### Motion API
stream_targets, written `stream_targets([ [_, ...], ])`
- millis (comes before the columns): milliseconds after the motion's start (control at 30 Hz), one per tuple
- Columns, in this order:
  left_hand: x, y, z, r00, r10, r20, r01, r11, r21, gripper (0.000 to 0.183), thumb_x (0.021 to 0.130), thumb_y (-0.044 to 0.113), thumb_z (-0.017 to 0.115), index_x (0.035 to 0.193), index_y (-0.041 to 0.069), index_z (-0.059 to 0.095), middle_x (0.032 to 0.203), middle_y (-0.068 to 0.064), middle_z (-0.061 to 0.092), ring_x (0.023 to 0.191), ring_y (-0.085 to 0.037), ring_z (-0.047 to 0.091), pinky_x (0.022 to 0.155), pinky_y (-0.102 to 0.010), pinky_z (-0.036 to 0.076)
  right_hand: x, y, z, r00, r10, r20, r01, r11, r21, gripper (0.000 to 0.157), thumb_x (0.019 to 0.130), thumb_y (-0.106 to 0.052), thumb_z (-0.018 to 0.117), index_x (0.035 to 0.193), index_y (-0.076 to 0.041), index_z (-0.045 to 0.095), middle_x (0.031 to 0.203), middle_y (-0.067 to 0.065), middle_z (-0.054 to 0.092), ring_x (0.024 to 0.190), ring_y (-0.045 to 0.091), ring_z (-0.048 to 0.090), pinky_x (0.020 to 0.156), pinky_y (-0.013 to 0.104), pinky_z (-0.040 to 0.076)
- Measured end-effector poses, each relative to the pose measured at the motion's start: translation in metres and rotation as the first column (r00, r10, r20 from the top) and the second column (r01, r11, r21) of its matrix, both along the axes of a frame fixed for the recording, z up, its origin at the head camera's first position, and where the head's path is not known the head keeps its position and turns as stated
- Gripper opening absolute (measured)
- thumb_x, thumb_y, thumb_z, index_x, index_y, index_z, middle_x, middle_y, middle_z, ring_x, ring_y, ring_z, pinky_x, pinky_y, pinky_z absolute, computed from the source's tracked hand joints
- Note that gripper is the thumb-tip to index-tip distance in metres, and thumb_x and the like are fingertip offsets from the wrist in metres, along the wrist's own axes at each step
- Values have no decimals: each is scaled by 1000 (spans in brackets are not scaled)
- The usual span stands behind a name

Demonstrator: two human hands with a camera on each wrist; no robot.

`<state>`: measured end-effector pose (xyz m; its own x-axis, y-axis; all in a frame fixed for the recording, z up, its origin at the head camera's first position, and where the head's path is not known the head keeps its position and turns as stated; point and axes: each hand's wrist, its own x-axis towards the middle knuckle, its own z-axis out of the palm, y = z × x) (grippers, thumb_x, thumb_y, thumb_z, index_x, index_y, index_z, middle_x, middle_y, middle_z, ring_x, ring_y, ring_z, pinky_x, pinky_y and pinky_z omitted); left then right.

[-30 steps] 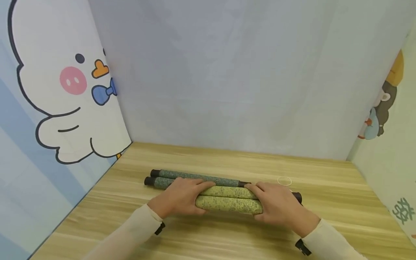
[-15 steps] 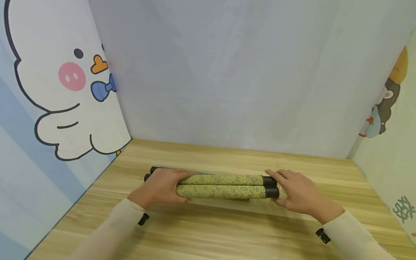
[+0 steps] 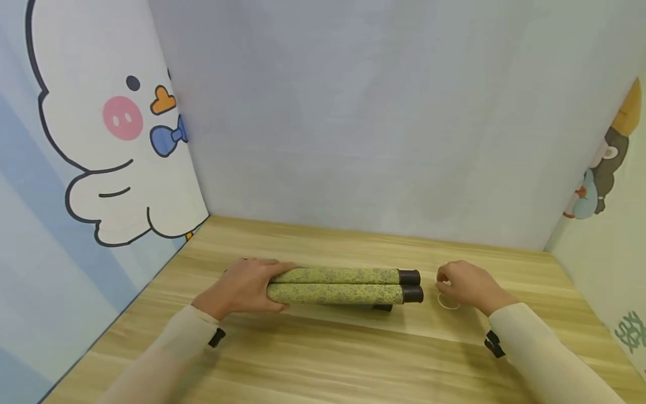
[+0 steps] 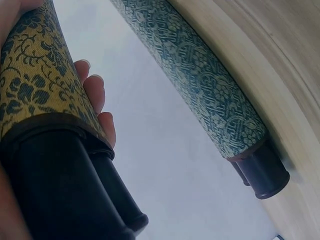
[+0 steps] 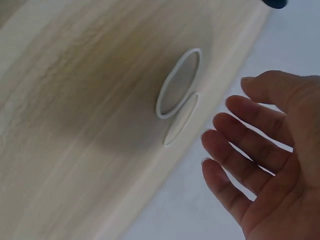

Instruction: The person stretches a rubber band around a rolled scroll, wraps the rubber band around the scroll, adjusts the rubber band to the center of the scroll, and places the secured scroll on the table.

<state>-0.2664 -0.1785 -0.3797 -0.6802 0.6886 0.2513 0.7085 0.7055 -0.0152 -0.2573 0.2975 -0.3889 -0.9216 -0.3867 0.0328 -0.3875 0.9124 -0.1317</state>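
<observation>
While left hand (image 3: 242,286) grips, yellow scrolls (image 3: 335,285) lie crosswise, dark caps (image 3: 411,285) rightward

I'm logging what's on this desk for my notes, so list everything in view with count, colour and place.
Yellow-green scrolls: two, floral pattern with dark end caps, side by side at the middle of the table, gripped at their left end.
Blue-green scroll: at least one, dark end cap, lying on the table beside the yellow pair, seen from the left wrist.
Rings: two, thin and whitish, on the table right of the scrolls.
Table: one, light wood.
Backdrop: pale, cartoon duck at left, cartoon figure at right.
Left hand: grips the yellow pair.
Right hand: open, by the rings.
</observation>
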Motion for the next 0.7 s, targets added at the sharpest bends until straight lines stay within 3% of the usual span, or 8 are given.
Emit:
stream_targets([
  [167,0,3,1,1000,-12,14,12,1000,3,81,76,58,81,146,25,57,124,1,69,91,-15,69,72,-41,56,-12,4,-9,995,-59,77,58,998,10,10,94,-11,67,86,-7,70,85,3,67,71,17,58,62,39,51],
  [267,0,2,0,1000,-23,17,23,1000,1,82,76,59,81,146,24,58,122,-1,70,91,-16,69,71,-39,57,-15,4,-17,994,-65,89,65,998,1,23,94,-7,64,72,-11,60,70,-2,54,61,13,45,55,32,40],
  [467,-3,2,-2,999,-36,-12,36,999,3,82,75,59,82,144,21,59,122,-2,71,90,-16,70,69,-38,57,-19,4,-25,998,-50,30,50,999,-18,40,91,1,55,60,-18,37,60,-5,29,55,11,28,53,29,29],
  [567,-5,2,-2,999,-43,-15,43,999,10,82,75,60,82,144,21,59,121,-2,71,90,-16,70,68,-38,57,-19,4,-25,998,-47,35,48,998,-43,38,93,-1,55,62,-17,39,60,-5,31,55,11,30,53,29,30],
  [700,-7,1,-5,999,-50,17,50,998,27,82,76,58,82,145,23,58,123,-1,70,93,-17,70,69,-39,57,-19,5,-23,993,-95,71,105,980,-167,22,94,-5,58,73,-9,55,67,-2,47,60,14,41,58,31,37],
])
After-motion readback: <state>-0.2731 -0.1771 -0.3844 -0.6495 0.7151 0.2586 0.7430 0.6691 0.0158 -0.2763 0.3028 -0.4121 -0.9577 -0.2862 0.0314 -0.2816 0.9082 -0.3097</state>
